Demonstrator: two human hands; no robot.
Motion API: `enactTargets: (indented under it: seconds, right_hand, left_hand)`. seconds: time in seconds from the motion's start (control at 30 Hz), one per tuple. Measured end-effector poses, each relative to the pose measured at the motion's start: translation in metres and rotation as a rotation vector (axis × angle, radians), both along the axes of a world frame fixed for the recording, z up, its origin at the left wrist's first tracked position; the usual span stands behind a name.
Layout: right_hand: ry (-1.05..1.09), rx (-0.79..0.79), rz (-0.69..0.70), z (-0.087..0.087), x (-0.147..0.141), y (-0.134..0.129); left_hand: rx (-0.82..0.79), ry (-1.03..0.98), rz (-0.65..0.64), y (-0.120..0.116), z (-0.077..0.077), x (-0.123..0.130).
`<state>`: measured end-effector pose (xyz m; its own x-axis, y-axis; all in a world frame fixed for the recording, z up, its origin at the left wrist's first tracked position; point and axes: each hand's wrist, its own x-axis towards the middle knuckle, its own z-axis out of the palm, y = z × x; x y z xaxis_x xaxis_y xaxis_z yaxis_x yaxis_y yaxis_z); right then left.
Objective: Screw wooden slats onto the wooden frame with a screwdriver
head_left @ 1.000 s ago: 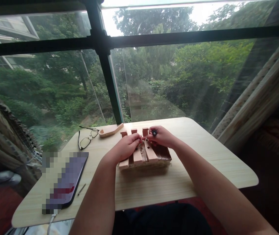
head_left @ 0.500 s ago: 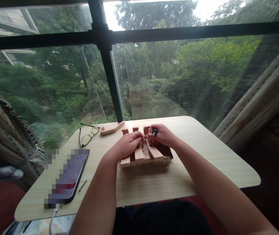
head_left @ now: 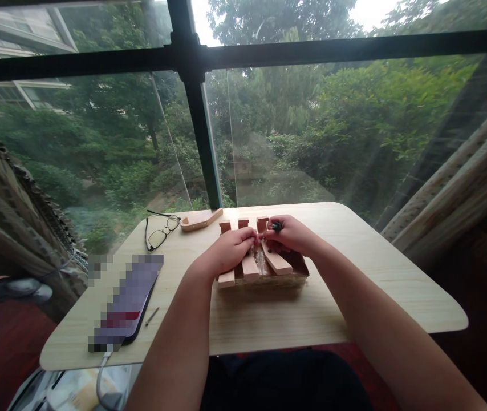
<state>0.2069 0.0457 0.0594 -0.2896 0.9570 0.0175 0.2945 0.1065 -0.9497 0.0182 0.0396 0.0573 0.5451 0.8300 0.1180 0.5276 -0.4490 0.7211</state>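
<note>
Head view: three wooden pieces [head_left: 251,267] are lying across a plastic-wrapped box [head_left: 288,281], which is sitting midway between the far and near edges of the counter [head_left: 380,291]. Over the box, the right hand [head_left: 288,233] is gripping a small black object [head_left: 276,226]; the left hand [head_left: 234,248] is curling its fingers just beside it, contents impossible to tell. Eyeglasses [head_left: 157,238] and a curved wooden part [head_left: 196,225] are lying toward the counter's far left corner.
</note>
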Motion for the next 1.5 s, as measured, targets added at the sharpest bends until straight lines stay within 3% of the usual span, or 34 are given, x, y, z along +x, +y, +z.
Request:
enactTargets:
  seconds: [0.3, 0.4, 0.47, 0.57, 0.63, 0.73, 0.83, 1.03, 1.5]
  right_hand:
    - [-0.005, -0.080, 0.018, 0.008, 0.010, -0.001]
    - [-0.016, -0.085, 0.054, 0.027, 0.026, -0.003]
    - [-0.078, -0.053, 0.063, 0.049, 0.036, -0.005]
    - [-0.326, 0.093, 0.044, 0.090, 0.039, -0.009]
    - [-0.585, 0.291, 0.051, 0.115, 0.034, -0.013]
    - [-0.795, 0.618, 0.049, 0.135, 0.026, -0.020]
    - [-0.797, 0.729, 0.028, 0.132, 0.023, -0.022]
    - [-0.780, 0.728, -0.042, 0.111, 0.024, -0.003]
    - [-0.822, 0.693, 0.062, 0.093, 0.024, 0.020]
  left_hand:
    - [0.008, 0.022, -0.013, -0.002, 0.004, 0.000]
    - [-0.005, 0.011, -0.007, -0.002, 0.004, -0.001]
    - [-0.019, -0.004, -0.007, -0.003, 0.004, -0.001]
    - [-0.035, -0.021, -0.016, -0.003, 0.004, -0.001]
    - [-0.036, -0.010, -0.019, -0.004, 0.004, -0.001]
    - [-0.029, 0.005, -0.011, -0.006, 0.005, -0.001]
    - [-0.042, 0.012, -0.007, -0.007, 0.007, 0.000]
    - [-0.041, 0.057, 0.003, -0.011, 0.009, 0.003]
    - [-0.081, 0.055, 0.042, -0.011, 0.009, 0.004]
